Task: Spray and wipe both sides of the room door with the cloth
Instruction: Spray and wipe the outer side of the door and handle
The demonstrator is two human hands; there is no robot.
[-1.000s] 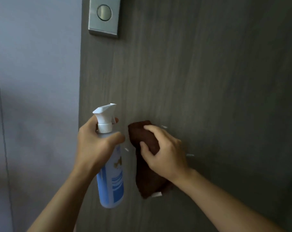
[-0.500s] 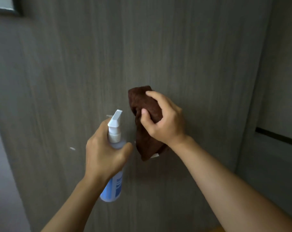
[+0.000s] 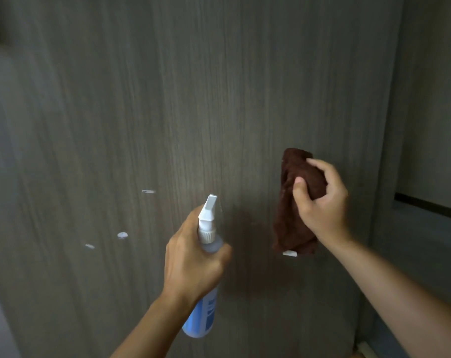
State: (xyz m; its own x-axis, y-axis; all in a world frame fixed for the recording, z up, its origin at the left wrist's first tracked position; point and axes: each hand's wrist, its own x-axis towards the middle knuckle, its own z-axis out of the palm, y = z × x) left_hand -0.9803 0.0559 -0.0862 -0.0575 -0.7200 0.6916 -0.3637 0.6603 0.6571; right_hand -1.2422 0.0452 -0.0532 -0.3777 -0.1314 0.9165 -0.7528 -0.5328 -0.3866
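Head view looks straight at a dark grey-brown, wood-grained door (image 3: 167,112) that fills most of the frame. At lower centre the left hand (image 3: 193,257) is wrapped around the neck of a spray bottle (image 3: 202,313), fingers and thumb curled round it just under the white trigger head. The nozzle (image 3: 209,206) tilts up and slightly right, toward the door face. The bottle's body is pale blue with a label and slants down and left below the fist, toward the lower edge of the frame.

To the right of centre the right hand (image 3: 319,202) grips a bunched dark brown cloth (image 3: 290,220), thumb across its front and fingers curled over its upper right side. The cloth hangs in a long vertical wad in front of the door; whether it touches the surface cannot be told. A small white tag (image 3: 289,253) shows at its bottom edge.

Three small white flecks (image 3: 122,235) sit on the door at left of centre, well apart from both hands. Along the right edge of the frame the door meets a grey frame (image 3: 389,151), and beyond it lies a paler wall (image 3: 436,99) with a dark horizontal strip (image 3: 428,204).
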